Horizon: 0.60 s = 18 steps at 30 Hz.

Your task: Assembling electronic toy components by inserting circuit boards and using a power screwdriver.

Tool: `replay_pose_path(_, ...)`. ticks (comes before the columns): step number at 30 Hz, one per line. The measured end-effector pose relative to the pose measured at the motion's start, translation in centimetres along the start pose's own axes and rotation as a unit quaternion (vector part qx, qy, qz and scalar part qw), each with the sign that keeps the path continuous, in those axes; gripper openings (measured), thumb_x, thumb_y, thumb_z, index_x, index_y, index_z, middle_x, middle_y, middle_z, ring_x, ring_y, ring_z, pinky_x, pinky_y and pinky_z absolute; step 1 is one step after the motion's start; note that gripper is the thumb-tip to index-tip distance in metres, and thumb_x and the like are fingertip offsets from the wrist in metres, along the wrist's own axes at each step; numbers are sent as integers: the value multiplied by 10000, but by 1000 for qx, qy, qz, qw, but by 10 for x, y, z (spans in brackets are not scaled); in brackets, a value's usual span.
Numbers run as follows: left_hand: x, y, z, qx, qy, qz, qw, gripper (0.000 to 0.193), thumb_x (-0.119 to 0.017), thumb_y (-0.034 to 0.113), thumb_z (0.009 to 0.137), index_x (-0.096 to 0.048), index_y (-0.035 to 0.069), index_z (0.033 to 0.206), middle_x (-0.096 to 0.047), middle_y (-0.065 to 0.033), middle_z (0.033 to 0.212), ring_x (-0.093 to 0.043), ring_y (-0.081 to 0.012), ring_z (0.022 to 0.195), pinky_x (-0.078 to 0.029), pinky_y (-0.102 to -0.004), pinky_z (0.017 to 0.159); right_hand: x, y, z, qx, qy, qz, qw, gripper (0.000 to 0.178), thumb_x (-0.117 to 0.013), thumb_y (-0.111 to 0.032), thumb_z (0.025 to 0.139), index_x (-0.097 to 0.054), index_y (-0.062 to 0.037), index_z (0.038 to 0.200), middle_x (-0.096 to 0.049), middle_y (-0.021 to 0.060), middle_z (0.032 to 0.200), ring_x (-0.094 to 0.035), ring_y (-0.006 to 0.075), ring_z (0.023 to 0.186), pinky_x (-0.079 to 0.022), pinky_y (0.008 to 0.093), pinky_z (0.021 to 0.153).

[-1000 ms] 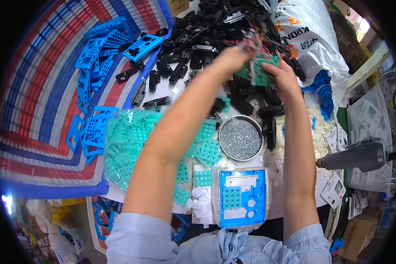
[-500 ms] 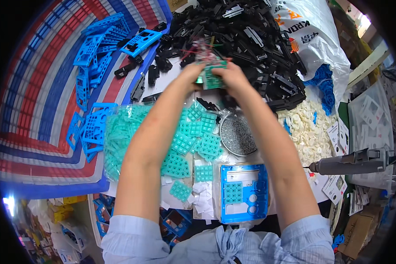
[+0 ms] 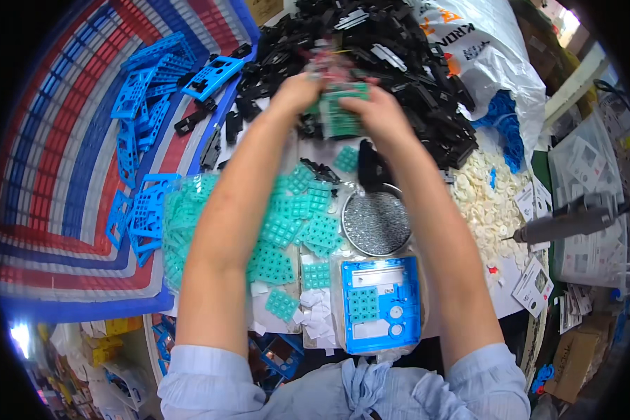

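Over the far middle of the table, both my hands hold a green circuit board (image 3: 344, 115), which is blurred by motion; it may be more than one. My right hand (image 3: 381, 115) is closed on its right side, thumb across the face. My left hand (image 3: 299, 92) is closed at its left edge, its fingertips partly hidden. A tangle of thin red wires (image 3: 330, 66) rises beyond the board. Nearer me, a blue plastic case (image 3: 414, 308) lies with its inside up and a teal rubber keypad (image 3: 363, 305) in it. A round dish of small metal screws (image 3: 376, 222) stands beyond the case.
Black plastic parts (image 3: 420, 105) are heaped at the back. Teal keypads (image 3: 273, 262) spread at left, beside a striped basket (image 3: 84, 297) with blue case frames (image 3: 134, 94). Cream plastic pieces (image 3: 486, 203) lie at right, near an electric screwdriver (image 3: 570, 222) and a white sack (image 3: 500, 63).
My hands and the circuit board have shifted slightly farther from me. A teal keypad and a black part near the dish now show more plainly. The whole view has shifted a little.
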State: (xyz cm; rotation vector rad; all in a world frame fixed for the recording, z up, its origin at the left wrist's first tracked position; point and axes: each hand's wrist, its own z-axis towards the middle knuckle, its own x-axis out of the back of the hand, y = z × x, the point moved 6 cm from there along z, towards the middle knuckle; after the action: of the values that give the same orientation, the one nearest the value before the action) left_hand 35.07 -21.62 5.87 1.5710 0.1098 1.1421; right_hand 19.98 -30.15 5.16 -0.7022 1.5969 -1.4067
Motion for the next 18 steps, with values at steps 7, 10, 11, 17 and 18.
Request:
replay_pose_path(7, -43, -66, 3, 152, 9, -379, 913, 323, -537, 239, 965, -575, 72, 1239, -659, -79, 1104, -658, -204, 933, -530, -361, 803, 1, 68, 53, 8, 30, 34, 999, 256, -685, -20, 763, -637, -14, 1014, -686, 54, 902, -644, 155, 794, -506, 306, 735)
replay_pose_path(10, -96, -46, 20, 150, -14, -411, 899, 326, -559, 236, 955, -572, 46, 1219, -663, -98, 1082, -661, -213, 925, -538, -367, 804, 49, 46, 40, -36, 16, 22, 999, 256, -654, -25, 793, -627, -17, 1047, -681, 61, 957, -646, 145, 813, -505, 301, 747)
replay_pose_path(11, -109, -25, 21, 124, -22, -427, 896, 316, -575, 231, 949, -574, 45, 1205, -661, -100, 1083, -658, -212, 924, -537, -368, 806, 71, 32, 35, 25, 43, -46, 998, 258, -647, -19, 797, -629, -19, 1054, -684, 61, 952, -650, 150, 793, -508, 299, 741)
replay_pose_path(17, -109, 53, 12, 32, -85, -399, 912, 295, -581, 230, 946, -589, 64, 1190, -661, -64, 1076, -647, -174, 887, -514, -321, 767, 92, -30, -13, 51, 105, 16, 993, 205, -628, -24, 841, -619, -4, 1044, -688, 66, 937, -665, 150, 775, -535, 300, 708)
replay_pose_path(18, -101, 65, 11, 13, -95, -365, 926, 296, -586, 239, 942, -595, 73, 1188, -659, -57, 1078, -645, -168, 877, -509, -309, 755, 88, -36, -17, 68, 122, 0, 990, 204, -628, -34, 847, -621, -13, 1050, -689, 65, 942, -665, 146, 782, -535, 293, 717)
